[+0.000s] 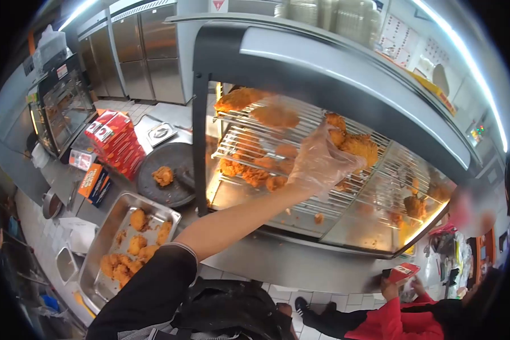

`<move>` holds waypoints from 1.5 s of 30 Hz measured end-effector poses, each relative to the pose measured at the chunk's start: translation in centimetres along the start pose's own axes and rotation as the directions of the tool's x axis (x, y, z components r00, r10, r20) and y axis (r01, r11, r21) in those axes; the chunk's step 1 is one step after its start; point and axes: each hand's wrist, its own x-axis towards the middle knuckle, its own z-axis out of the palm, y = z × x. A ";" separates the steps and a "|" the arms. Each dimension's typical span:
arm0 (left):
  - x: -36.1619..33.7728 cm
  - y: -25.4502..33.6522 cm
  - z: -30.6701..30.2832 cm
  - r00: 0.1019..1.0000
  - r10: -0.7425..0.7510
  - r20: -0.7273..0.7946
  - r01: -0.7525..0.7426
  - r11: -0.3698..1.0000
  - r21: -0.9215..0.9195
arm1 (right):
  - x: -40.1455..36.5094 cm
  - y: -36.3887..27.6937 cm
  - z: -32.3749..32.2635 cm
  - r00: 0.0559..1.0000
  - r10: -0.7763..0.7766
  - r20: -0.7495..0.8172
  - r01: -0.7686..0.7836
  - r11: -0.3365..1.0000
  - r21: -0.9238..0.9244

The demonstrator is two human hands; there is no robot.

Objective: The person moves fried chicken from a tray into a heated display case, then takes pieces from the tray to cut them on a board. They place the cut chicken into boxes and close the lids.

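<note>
My left hand (323,161), in a clear plastic glove, reaches into a lit warming cabinet (374,85). Its fingers are closed around a piece of fried chicken (360,150) above the upper wire rack (374,181). Right at the fingertips is a smaller fried piece (335,126). More fried chicken (241,99) lies along the rack, and further pieces (255,175) sit lower down behind the wires. My right hand cannot be made out in the picture.
Left of the cabinet are a steel tray (173,215) of fried chicken, a round dark pan (153,195) with one piece, and stacked red boxes (116,144). At lower right a person in red (402,320) holds a red box (404,273). Clear containers (334,20) top the cabinet.
</note>
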 end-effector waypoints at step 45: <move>-13.4 3.1 -9.8 0.855 -0.041 0.518 -0.459 0.405 0.790 | -3.2 -6.1 -2.8 0.992 0.128 -0.004 -0.126 0.966 -0.225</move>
